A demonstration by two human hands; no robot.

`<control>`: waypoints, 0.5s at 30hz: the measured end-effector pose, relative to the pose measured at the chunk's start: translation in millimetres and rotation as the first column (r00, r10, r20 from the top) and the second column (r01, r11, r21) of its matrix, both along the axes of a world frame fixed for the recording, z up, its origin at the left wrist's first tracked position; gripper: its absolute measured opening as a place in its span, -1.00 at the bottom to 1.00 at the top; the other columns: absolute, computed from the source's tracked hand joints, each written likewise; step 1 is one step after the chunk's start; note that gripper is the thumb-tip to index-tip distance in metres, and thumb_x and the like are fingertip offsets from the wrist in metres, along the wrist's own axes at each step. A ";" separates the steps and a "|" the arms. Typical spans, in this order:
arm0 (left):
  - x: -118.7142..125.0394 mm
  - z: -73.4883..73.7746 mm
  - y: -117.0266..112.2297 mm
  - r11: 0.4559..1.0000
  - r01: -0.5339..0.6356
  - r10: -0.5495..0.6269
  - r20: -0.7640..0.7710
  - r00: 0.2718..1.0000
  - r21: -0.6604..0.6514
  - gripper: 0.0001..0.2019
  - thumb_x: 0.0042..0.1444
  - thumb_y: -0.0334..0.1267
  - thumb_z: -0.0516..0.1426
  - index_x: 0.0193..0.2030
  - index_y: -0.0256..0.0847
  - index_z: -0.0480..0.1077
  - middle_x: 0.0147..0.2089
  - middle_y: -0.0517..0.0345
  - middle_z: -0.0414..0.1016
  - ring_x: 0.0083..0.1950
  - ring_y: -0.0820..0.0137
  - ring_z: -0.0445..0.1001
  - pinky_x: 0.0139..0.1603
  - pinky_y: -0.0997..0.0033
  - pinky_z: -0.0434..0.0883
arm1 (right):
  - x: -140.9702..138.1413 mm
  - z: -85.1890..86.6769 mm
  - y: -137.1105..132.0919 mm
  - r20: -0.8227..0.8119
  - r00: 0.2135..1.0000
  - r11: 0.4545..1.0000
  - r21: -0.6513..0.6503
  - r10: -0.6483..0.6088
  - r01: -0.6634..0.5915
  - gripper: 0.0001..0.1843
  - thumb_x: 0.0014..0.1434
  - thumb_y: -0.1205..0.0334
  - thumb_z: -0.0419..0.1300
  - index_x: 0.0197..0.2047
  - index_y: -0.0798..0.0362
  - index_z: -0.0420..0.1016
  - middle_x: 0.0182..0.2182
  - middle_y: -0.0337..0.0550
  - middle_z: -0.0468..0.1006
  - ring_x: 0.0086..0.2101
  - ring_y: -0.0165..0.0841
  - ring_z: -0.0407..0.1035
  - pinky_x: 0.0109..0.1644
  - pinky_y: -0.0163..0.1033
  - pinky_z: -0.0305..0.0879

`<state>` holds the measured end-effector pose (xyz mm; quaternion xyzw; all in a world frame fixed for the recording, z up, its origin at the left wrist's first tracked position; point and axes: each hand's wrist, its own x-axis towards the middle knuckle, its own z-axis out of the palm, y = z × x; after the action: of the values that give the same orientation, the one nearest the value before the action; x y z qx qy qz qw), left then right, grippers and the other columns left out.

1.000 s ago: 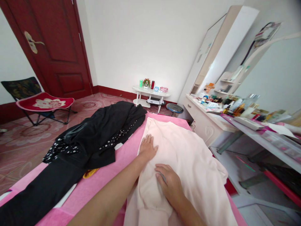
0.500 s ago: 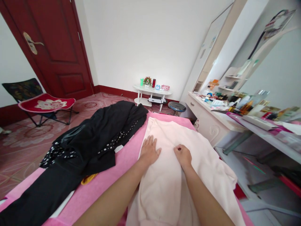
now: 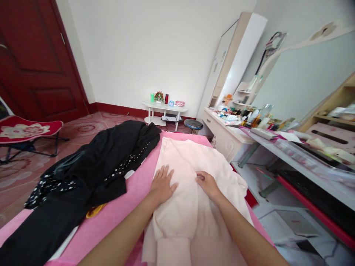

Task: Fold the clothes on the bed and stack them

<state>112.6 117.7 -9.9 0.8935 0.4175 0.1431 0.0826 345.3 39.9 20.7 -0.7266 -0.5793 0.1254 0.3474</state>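
Observation:
A pale pink sweatshirt (image 3: 177, 159) lies spread over a pink cover, one sleeve folded lengthwise down it with its ribbed cuff toward me. My left hand (image 3: 163, 186) rests flat on the cloth near its left edge, fingers spread. To the right, my right hand (image 3: 207, 184) is curled, thumb and fingers pinched together at the edge of the folded sleeve. The fingertips are partly hidden. Left of the sweatshirt lies a heap of black clothes (image 3: 111, 155), with a white-dotted black fabric (image 3: 122, 168) among them.
The pink cover (image 3: 133, 199) runs beneath the clothes. A desk holding cosmetics (image 3: 249, 138) stands along the right, with a mirror above. A low white table (image 3: 163, 108), a round stool (image 3: 193, 124), a red folding chair (image 3: 30, 129) and a red door (image 3: 39, 55) are farther off.
The view has turned rightward, so the scene sits farther left. My left hand stays flat on the sweatshirt; my right hand stays curled at the sleeve fold, its fingers turned slightly.

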 end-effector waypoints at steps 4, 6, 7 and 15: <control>-4.8 -2.8 -8.9 1.000 0.002 -0.002 0.017 1.000 0.023 -0.37 0.20 0.11 -0.11 0.34 -0.15 0.04 0.42 -0.02 -0.17 0.42 0.12 -0.23 0.35 0.06 -0.16 | 56.9 21.0 -48.8 0.044 0.939 0.936 0.112 -0.341 0.334 -0.57 0.09 0.12 -0.03 -0.06 0.14 0.43 -0.29 -0.06 0.53 -0.46 -0.35 0.40 -0.30 -0.24 0.31; -4.2 -3.8 -9.5 0.999 -0.009 0.008 0.023 1.000 0.031 -0.37 0.19 0.09 -0.09 0.34 -0.15 0.04 0.42 -0.02 -0.17 0.42 0.11 -0.22 0.35 0.06 -0.16 | 92.8 27.8 -70.8 0.158 0.782 0.797 0.157 -0.603 0.583 -0.52 0.05 0.11 0.01 0.01 0.11 0.40 -0.10 0.05 0.47 -0.31 -0.25 0.43 -0.19 -0.16 0.31; -3.7 -4.0 -9.5 0.999 -0.012 0.012 0.025 1.000 0.034 -0.38 0.19 0.08 -0.09 0.33 -0.16 0.05 0.42 -0.02 -0.16 0.41 0.11 -0.21 0.35 0.05 -0.17 | 108.9 28.9 -79.6 0.201 0.705 0.733 0.158 -0.680 0.662 -0.48 0.02 0.10 0.05 0.05 0.12 0.37 -0.04 0.11 0.43 -0.23 -0.17 0.43 -0.16 -0.10 0.30; -5.8 -1.7 -12.0 0.999 -0.011 0.008 0.058 0.998 0.042 -0.38 0.20 0.08 -0.11 0.33 -0.17 0.06 0.41 -0.06 -0.14 0.41 0.11 -0.20 0.35 0.06 -0.15 | 154.0 10.8 -93.2 0.255 0.751 0.735 -0.176 -0.609 0.655 -0.73 -0.11 0.02 0.22 -0.59 0.05 0.47 -0.60 0.00 0.48 -0.47 -0.10 0.43 -0.38 -0.10 0.28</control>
<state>106.9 105.7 -11.6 0.8886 0.4162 0.1780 0.0749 499.3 -53.3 31.5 -0.9270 -0.3046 0.0065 0.2190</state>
